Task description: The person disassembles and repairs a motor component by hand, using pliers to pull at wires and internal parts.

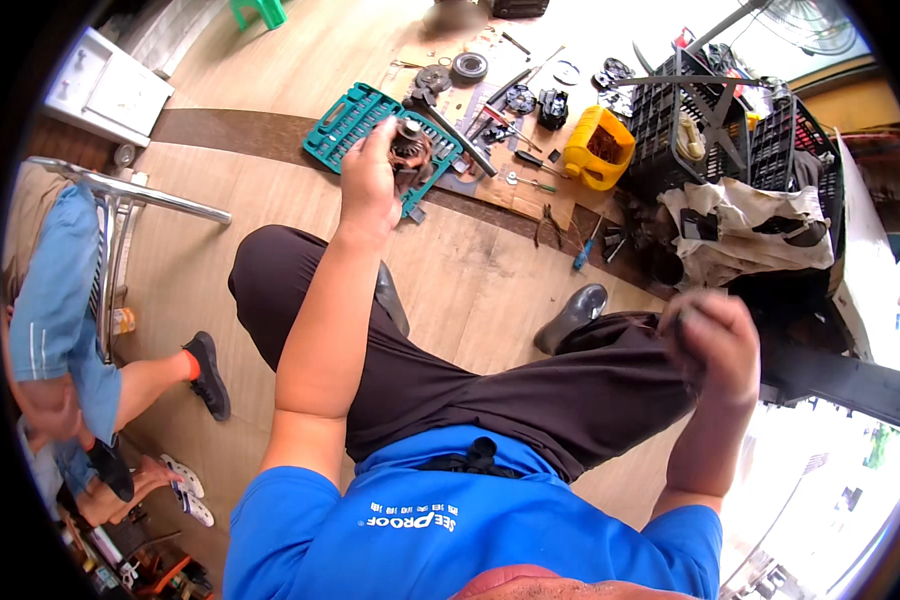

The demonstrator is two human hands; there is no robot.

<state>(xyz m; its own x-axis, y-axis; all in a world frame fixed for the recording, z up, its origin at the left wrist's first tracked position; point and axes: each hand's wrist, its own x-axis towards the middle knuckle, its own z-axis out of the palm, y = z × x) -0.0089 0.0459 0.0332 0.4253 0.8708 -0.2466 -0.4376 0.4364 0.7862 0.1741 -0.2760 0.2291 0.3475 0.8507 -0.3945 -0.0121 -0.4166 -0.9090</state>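
My left hand is closed round a motor armature with dark copper windings and a pale metal end. It holds the part up in front of my left knee, over a green socket-set case lying open on the floor. Above my right knee, my right hand is raised with its fingers curled in. Motion smears its fingertips, and whatever they may hold cannot be made out.
Cardboard beyond my feet carries tools and machine parts. A cut yellow jug stands beside black crates, with a stained cloth in front. Pliers and a blue-handled screwdriver lie nearer. Another person sits at left.
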